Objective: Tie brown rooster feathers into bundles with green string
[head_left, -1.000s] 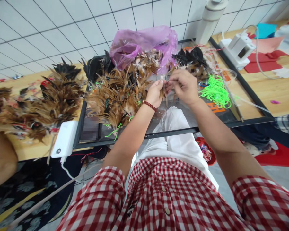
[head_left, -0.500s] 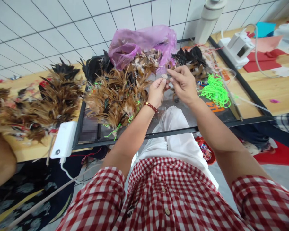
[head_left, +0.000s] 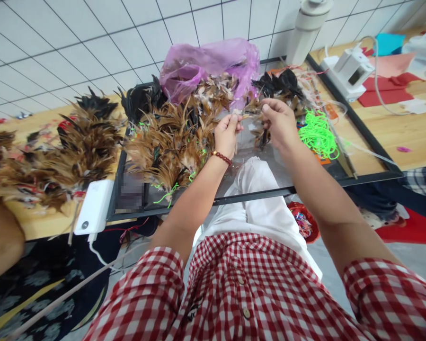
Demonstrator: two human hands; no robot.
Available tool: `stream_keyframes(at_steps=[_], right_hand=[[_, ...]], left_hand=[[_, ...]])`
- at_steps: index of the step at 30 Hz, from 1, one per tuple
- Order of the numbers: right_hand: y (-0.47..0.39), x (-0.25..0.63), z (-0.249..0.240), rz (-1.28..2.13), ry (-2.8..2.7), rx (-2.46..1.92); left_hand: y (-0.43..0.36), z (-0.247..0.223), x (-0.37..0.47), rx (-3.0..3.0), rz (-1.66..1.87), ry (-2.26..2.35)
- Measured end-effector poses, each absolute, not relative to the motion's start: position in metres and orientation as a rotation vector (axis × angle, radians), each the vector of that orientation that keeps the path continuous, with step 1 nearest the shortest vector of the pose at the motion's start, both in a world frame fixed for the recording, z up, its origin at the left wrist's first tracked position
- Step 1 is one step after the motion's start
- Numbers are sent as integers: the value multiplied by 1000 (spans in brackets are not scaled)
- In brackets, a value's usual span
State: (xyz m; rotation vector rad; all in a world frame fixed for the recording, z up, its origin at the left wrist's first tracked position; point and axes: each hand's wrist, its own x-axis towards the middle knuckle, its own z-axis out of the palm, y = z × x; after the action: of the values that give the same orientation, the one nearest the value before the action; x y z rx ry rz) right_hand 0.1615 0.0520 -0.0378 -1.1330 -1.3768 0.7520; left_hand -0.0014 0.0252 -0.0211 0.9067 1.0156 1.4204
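Observation:
Over the middle of a black-rimmed tray (head_left: 255, 196), my left hand (head_left: 226, 136) is closed, thumb and fingers pinching a small whitish piece (head_left: 237, 112). To its right, my right hand (head_left: 281, 124) is also closed in a pinch. A thin pale strand (head_left: 251, 116) runs between the two hands; its exact kind is too small to tell. Brown feather bunches (head_left: 170, 142), some tied with green cord, lie left of my left hand. Behind the hands, more brown feathers (head_left: 218, 90) spill from a purple plastic bag (head_left: 216, 52). Black feathers (head_left: 282, 83) lie beyond my right hand.
Bright green cords (head_left: 317, 135) lie at the tray's right. A white bottle (head_left: 307, 35) stands by the tiled wall. White chargers (head_left: 351, 68) and red sheets (head_left: 386, 90) lie farther right. Left are a power bank (head_left: 94, 206), more feathers (head_left: 88, 147) and another person's arm (head_left: 2, 237).
My hands have moved apart, the right one shifting right and slightly down, the left one a little left. A thin strand now shows between them.

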Motion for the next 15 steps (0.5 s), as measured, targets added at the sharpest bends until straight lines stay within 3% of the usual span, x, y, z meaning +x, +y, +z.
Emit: stream_keyframes(at_steps=[4,15], right_hand=[[35,147,-17,1265,-947,-1195],[18,134,10,1696,-568,-1005]], left_hand=[[29,-26,-1,977,1451,1003],[32,-40,-6,1471,1433,925]])
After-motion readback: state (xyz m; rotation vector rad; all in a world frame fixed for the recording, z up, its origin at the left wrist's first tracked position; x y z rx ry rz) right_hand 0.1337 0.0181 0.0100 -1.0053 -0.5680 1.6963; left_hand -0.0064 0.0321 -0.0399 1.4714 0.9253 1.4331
